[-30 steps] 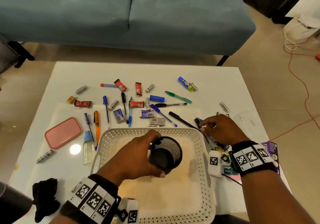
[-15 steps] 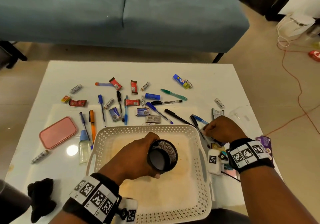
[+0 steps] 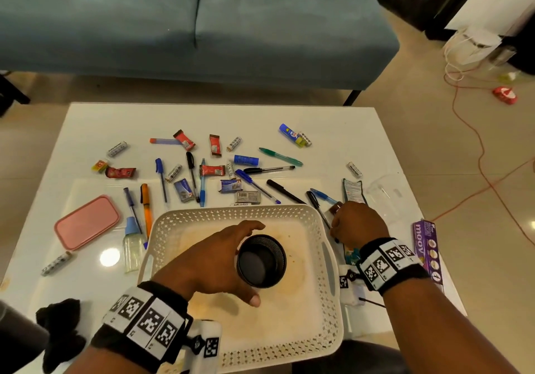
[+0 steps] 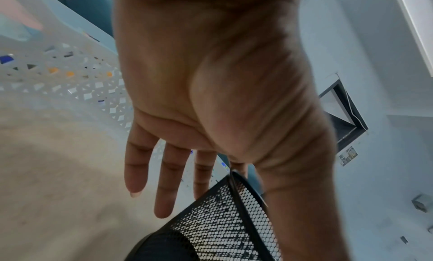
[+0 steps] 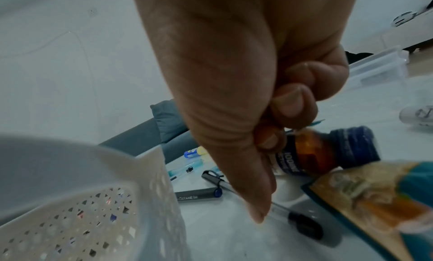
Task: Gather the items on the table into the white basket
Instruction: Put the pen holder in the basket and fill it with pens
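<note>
Left hand steadies the light, stiff mesh cup with loose fingers; right hand pinches a small, probably breakable amber bottle by its body.

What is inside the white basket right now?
Only the black mesh cup, standing on the white basket floor beside the left hand. The hand and forearm cover part of the floor, so that patch cannot be checked.

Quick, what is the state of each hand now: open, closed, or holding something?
Left hand: open, fingers straight, touching the black mesh cup in the white basket.
Right hand: closed, fingers curled round a small brown bottle.
</note>
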`<state>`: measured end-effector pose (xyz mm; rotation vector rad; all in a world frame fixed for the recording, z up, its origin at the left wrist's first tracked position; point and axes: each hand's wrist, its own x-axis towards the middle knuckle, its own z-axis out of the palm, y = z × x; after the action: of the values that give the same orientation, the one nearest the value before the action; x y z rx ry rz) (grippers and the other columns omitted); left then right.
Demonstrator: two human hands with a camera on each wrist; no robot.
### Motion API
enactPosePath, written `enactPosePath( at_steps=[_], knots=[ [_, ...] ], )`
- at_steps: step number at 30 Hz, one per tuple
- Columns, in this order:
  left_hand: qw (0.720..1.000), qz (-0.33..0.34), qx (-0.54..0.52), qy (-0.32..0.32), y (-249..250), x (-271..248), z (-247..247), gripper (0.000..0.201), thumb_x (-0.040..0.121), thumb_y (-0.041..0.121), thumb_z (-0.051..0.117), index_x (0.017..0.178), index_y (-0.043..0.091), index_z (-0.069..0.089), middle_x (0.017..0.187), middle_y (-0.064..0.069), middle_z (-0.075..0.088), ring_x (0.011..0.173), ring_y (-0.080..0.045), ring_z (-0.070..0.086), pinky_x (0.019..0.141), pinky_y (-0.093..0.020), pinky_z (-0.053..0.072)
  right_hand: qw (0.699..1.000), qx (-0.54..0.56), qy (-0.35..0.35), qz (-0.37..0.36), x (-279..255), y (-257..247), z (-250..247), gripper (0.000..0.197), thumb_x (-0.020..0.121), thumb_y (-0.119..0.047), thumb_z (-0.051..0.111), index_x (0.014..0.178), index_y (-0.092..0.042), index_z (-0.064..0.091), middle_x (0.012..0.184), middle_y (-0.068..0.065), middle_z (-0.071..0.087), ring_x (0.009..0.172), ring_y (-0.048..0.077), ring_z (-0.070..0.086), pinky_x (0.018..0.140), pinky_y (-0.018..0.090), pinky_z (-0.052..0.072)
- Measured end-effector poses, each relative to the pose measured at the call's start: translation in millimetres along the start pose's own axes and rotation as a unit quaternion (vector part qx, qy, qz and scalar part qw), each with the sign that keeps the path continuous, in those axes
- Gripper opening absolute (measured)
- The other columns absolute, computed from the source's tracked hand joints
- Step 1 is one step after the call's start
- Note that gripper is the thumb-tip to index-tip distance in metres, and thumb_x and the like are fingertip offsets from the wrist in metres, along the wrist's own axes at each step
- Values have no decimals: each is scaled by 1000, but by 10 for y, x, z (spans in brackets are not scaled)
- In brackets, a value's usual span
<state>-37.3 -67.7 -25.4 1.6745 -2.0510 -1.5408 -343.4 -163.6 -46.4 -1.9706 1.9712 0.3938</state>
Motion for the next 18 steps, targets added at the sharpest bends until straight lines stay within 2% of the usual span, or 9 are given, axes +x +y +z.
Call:
enactPosePath(
  at_steps=[1,4,6,8,10,13,15,18],
  knots=[
    [1000,-2,-9,7,2,-21,-23,121,43,69,90,144,58,25,144,26,38,123,-7,51,97,-29,47,1000,-4,9,3,-3,-7,3,5,77,-23,70,76,-18,70,74,-2,63,70,17,60,61,24,44],
    [998,-5,-37,60,10,-40,-76,105,45,91,70,139,56,39,136,27,47,110,-3,59,84,-25,50,1000,-6,8,14,10,-39,27,25,77,-24,72,65,-23,50,74,-2,57,73,18,60,62,25,45],
    [993,-5,-57,106,3,-24,-95,94,50,95,61,132,51,49,125,28,55,100,0,62,82,-29,55,1000,2,-2,17,25,-69,45,19,76,-21,70,70,-22,52,78,1,60,74,19,59,67,28,52],
    [986,0,-80,150,-12,6,-96,76,59,89,63,123,48,57,115,27,62,91,1,66,81,-31,58,1000,8,-5,18,30,-86,57,9,76,-21,68,83,-19,63,79,0,61,75,20,60,69,30,54],
    [979,6,-96,177,-7,29,-93,59,67,77,69,116,45,62,108,24,66,86,1,67,78,-29,58,1000,6,1,9,50,-77,90,15,77,-26,68,90,-17,66,80,0,62,74,19,60,67,29,52],
    [973,20,-116,199,26,30,-102,42,74,61,77,110,41,66,103,21,69,83,2,67,74,-24,56,1000,3,-7,-11,21,-93,13,19,76,-35,72,81,-18,66,75,-1,62,69,17,59,62,26,45],
    [966,31,-135,216,56,27,-116,36,76,56,79,106,41,67,100,20,71,83,0,67,74,-24,56,999,29,-18,-1,-47,-115,-194,18,75,-32,72,68,-18,64,65,-1,60,66,18,62,58,25,44],
    [948,46,-180,259,92,24,-136,30,76,53,79,101,40,69,93,19,72,78,-5,68,71,-21,57,998,60,26,-25,-203,-213,-559,19,76,-27,71,62,-14,71,59,1,65,59,17,64,60,28,53]
  ],
)
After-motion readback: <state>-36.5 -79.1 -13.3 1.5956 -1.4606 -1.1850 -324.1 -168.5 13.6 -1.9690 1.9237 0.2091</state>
